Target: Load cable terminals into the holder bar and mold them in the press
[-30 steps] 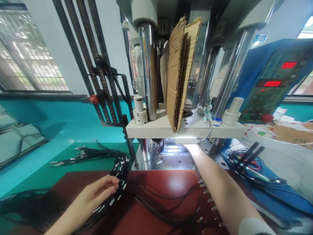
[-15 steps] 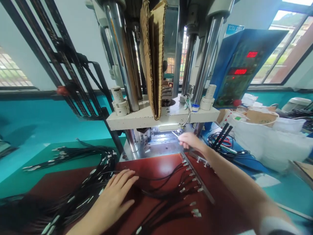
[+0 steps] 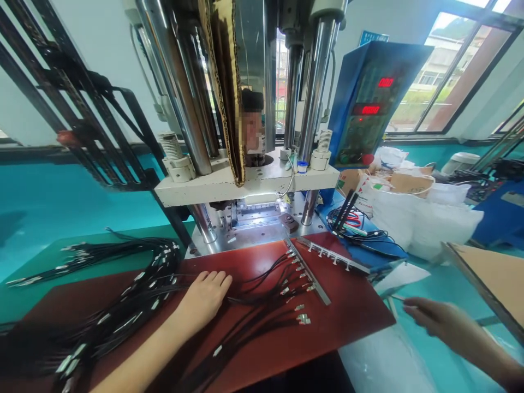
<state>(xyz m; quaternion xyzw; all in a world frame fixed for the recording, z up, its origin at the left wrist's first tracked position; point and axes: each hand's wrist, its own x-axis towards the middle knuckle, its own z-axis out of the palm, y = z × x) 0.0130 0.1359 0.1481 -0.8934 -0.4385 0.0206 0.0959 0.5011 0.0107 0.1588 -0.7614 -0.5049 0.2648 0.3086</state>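
Note:
My left hand (image 3: 203, 297) lies flat on the red mat (image 3: 352, 305), fingers stretched out, touching black wires (image 3: 262, 297) with metal terminals. A large bundle of the same wires (image 3: 123, 305) spreads to its left. My right hand (image 3: 434, 316) hovers low at the right, off the mat over a clear plastic bag (image 3: 380, 355), its fingers pinched on a thin pale sliver I cannot make out. Two metal strips (image 3: 327, 254) lie on the mat in front of the press (image 3: 245, 185), whose lit mould opening (image 3: 256, 213) stands behind them.
A blue control box (image 3: 372, 103) with red digits stands at the right rear. White bags (image 3: 426, 218) and cardboard boxes (image 3: 403, 183) crowd the right side. Folded cardboard (image 3: 229, 93) hangs on the press. A person shows behind the press columns.
My right hand has drawn back from the press opening, down and to the right past the mat's edge. My left hand moved off the wire bundle and now rests flat on the mat.

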